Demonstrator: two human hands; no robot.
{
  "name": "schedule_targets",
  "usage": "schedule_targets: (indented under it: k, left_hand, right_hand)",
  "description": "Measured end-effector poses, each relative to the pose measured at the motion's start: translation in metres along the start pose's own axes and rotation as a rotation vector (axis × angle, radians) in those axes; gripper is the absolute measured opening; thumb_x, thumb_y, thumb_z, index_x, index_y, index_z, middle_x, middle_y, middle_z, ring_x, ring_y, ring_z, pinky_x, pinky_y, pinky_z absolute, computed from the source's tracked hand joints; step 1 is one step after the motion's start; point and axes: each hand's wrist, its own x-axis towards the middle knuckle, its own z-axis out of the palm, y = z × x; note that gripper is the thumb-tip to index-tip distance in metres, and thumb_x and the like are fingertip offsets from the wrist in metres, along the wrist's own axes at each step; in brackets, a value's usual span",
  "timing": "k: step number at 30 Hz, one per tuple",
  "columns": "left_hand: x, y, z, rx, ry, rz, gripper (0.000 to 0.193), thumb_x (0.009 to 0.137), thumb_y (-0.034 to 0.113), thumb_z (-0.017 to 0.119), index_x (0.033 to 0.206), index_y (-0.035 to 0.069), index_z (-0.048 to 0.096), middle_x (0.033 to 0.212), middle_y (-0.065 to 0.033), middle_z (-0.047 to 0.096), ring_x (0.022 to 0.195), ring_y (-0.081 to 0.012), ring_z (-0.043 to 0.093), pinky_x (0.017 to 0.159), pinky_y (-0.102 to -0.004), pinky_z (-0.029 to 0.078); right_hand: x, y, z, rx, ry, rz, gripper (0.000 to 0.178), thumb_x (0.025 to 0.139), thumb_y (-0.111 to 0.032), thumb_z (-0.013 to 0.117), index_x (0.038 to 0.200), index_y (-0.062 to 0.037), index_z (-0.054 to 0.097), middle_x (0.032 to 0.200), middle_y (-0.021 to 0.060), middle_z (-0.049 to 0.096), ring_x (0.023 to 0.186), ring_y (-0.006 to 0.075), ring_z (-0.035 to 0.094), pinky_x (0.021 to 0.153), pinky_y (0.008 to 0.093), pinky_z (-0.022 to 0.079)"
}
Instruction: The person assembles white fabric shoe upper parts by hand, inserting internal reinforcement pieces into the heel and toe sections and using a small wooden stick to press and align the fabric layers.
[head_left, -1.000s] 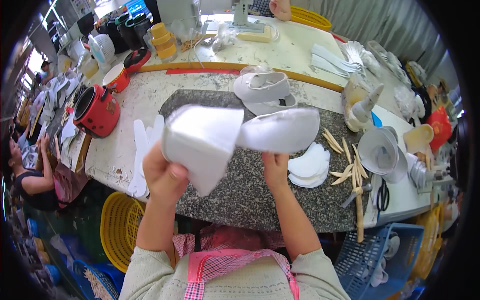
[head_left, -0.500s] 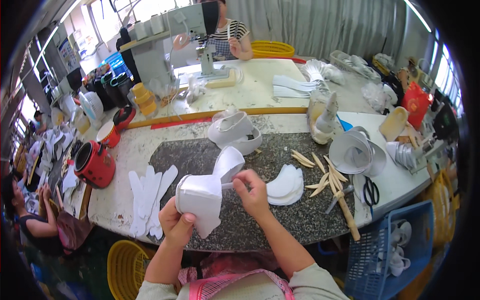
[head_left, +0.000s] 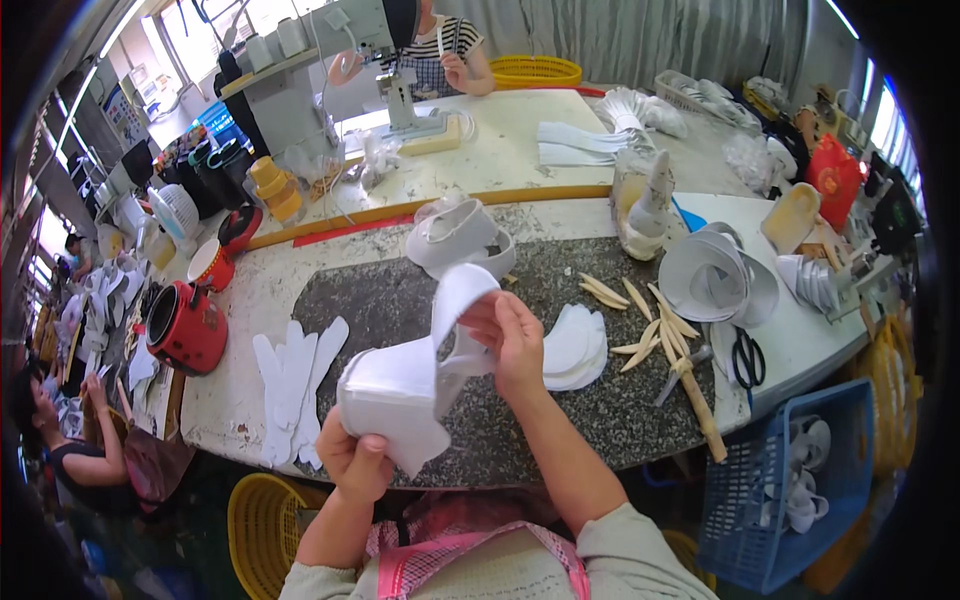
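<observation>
A white shoe upper (head_left: 395,385) is held up in front of me, over the dark speckled board (head_left: 600,440). My left hand (head_left: 357,462) is closed on its lower left edge, with the thumb on the near face. At its right side, my right hand (head_left: 512,338) has its fingers closed on the upper's looped strap part; the fingertips are partly hidden behind it. Another white shoe upper (head_left: 455,240) lies just beyond. White curved pieces (head_left: 573,352) are stacked right of my right hand. Long white insole-shaped pieces (head_left: 292,390) lie left of my left hand.
Beige pointed pieces (head_left: 655,335), a wooden-handled hammer (head_left: 702,415), black scissors (head_left: 747,358) and curled white sheets (head_left: 708,278) lie right. A red pot (head_left: 187,328) stands left. Below the table are blue (head_left: 785,490) and yellow (head_left: 262,535) baskets. A person (head_left: 462,60) sits behind a sewing machine.
My right hand has moved slightly up and right, and its hold has shifted on the looped part, which now stands higher. The upper has tilted a little in my left hand.
</observation>
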Motion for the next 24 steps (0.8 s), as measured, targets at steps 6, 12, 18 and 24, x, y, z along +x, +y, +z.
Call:
schedule_targets:
  k: [6,12,18,24]
  left_hand:
    - [-0.006,-0.011,-0.015,0.238,-0.225,0.021,0.033,0.084,0.018,0.063,0.103,-0.009,0.057,0.086,-0.0088,0.064,0.076,-0.0132,0.059,0.068,-0.0261,0.047]
    - [-0.007,-0.005,-0.031,0.434,-0.343,0.033,0.027,0.079,0.015,0.067,0.095,-0.006,0.061,0.082,-0.0139,0.063,0.071,-0.0202,0.063,0.062,-0.0284,0.048]
    - [-0.026,-0.017,-0.039,0.679,-0.680,0.174,0.035,0.071,0.026,0.074,0.093,0.001,0.060,0.082,-0.0099,0.064,0.071,-0.0251,0.062,0.065,-0.0389,0.047]
    - [-0.003,0.046,-0.136,-0.565,-0.175,0.019,0.049,0.087,0.037,0.048,0.118,-0.001,0.054,0.117,-0.0185,0.055,0.106,-0.0343,0.051,0.089,-0.0458,0.042]
  right_hand:
    - [-0.013,0.027,0.025,-0.162,-0.295,0.023,0.058,0.090,-0.025,0.055,0.138,-0.0030,0.031,0.093,0.0075,0.062,0.083,0.0112,0.059,0.072,0.0254,0.047]
    - [-0.005,0.029,0.028,-0.131,-0.282,0.088,0.068,0.085,-0.015,0.058,0.143,-0.0095,0.022,0.088,0.0062,0.061,0.072,0.0098,0.056,0.062,0.0228,0.046]
    - [0.014,0.029,0.007,0.021,-0.074,0.089,0.027,0.069,0.001,0.058,0.096,-0.0016,0.060,0.075,0.0035,0.062,0.060,0.0084,0.054,0.052,0.0219,0.042]
    - [-0.011,-0.016,0.052,0.511,-0.125,-0.037,0.031,0.067,0.001,0.062,0.098,-0.0004,0.061,0.079,0.0017,0.064,0.066,0.0090,0.059,0.056,0.0228,0.046]
